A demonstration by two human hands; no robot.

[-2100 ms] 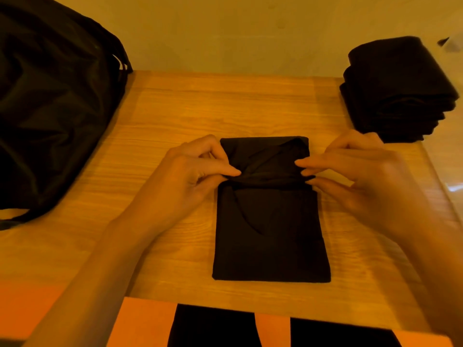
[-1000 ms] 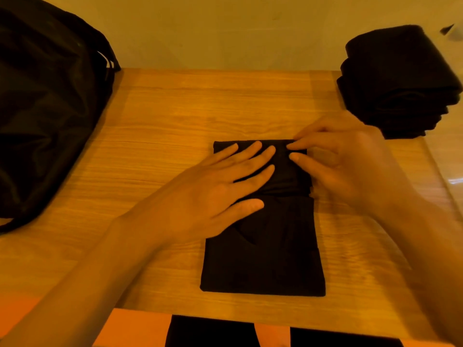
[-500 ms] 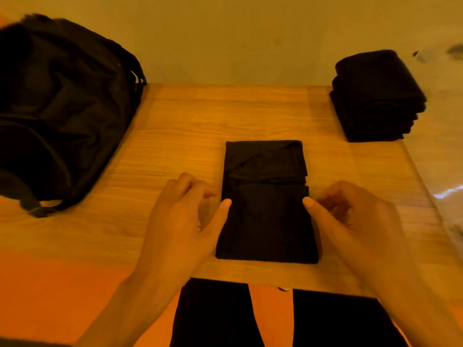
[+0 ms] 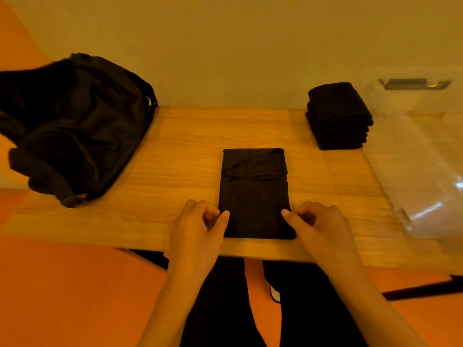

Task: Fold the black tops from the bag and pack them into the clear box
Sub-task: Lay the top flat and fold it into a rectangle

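Your left hand (image 4: 198, 229) and right hand (image 4: 323, 229) sit at the near edge of the table (image 4: 175, 151). Each has its fingers curled and its thumb laid on a side edge of the folded black top (image 4: 254, 186), pinching it close to its near corners. The top lies flat at the middle of the near edge. The black bag (image 4: 75, 126) slumps at the left end. A stack of folded tops (image 4: 338, 116) sits at the far right corner, and the clear box (image 4: 421, 151) stands along the right edge.

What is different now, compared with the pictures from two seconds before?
Both hands let go of the far fold and came back toward the person: left hand and right hand now sit at the near side edges of the black top, thumbs on it; a pinch is unclear. Top, bag and folded stack stayed put.
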